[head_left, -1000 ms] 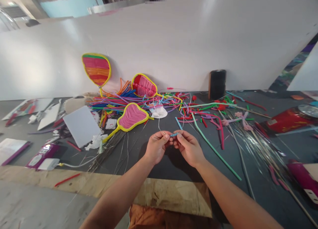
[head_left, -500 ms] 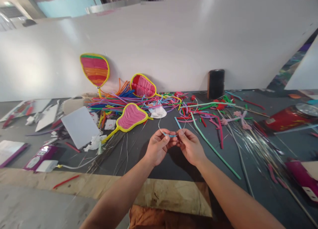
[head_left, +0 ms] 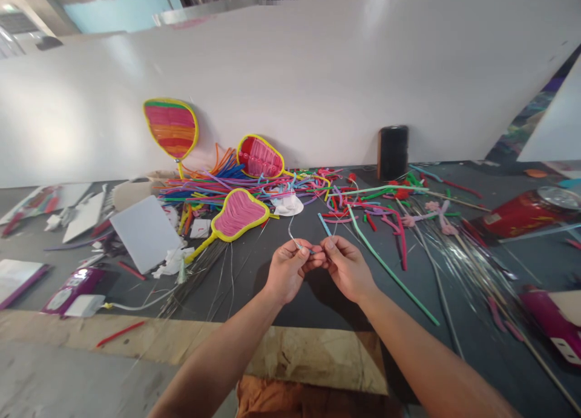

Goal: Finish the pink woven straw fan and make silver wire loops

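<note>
Close together over the dark tabletop, my two hands pinch a short light-blue pipe cleaner piece (head_left: 311,251) at their fingertips. My left hand (head_left: 287,271) is closed on its left end, with a thin pale wire (head_left: 291,229) looping up from those fingers. On the other side, my right hand (head_left: 348,271) has thumb and forefinger pressed together at the piece's right end; the fingers hide much of it. Just beyond them lies another blue pipe cleaner (head_left: 324,224). A fan-shaped piece with pink filling and yellow edging (head_left: 240,215) rests to the left of my hands.
Behind lies a heap of coloured pipe cleaners (head_left: 204,185), with two more yellow-edged fans (head_left: 171,127) leaning at a white panel (head_left: 295,73). A black cylinder (head_left: 393,153) stands at the back. Rightward are a red can (head_left: 521,215), a green pipe cleaner (head_left: 390,267) and loose wires (head_left: 472,261).
The fingertips have drawn slightly closer together, and less of the light-blue piece shows between them. The camera view has shifted a little; the things on the table stay put.
</note>
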